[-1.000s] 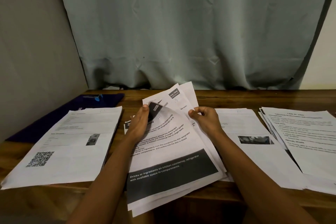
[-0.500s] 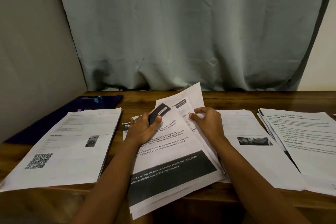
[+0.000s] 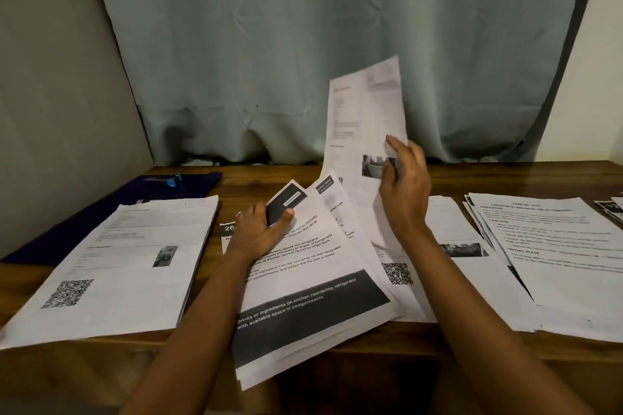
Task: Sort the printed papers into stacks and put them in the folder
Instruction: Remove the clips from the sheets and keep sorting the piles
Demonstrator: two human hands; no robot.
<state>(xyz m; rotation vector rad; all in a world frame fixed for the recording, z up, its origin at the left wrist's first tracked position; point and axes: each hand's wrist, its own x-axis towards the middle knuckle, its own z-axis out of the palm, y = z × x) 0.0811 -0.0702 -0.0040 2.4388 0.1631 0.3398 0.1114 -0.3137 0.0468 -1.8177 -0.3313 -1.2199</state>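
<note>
A loose pile of printed papers [image 3: 313, 286] lies in front of me, hanging over the table's front edge. My left hand [image 3: 259, 232] holds the curled-up top corner of the pile's upper sheet. My right hand [image 3: 404, 185] pinches a single sheet [image 3: 364, 125] with a small photo and QR code, lifted nearly upright above the pile. Sorted stacks lie flat: one at the left [image 3: 118, 266], one right of the pile [image 3: 472, 263], one at the far right [image 3: 556, 246]. A dark blue folder [image 3: 101, 205] lies at the back left, partly under the left stack.
The wooden table [image 3: 505, 175] stands against a grey-green curtain [image 3: 320, 44], with a wall at the left. A blue clip or pen [image 3: 170, 178] rests on the folder. More printed sheets [image 3: 612, 209] show at the right edge.
My right hand has pulled one sheet out of the pile and raised it upright. My left hand stays on the upper sheet's corner.
</note>
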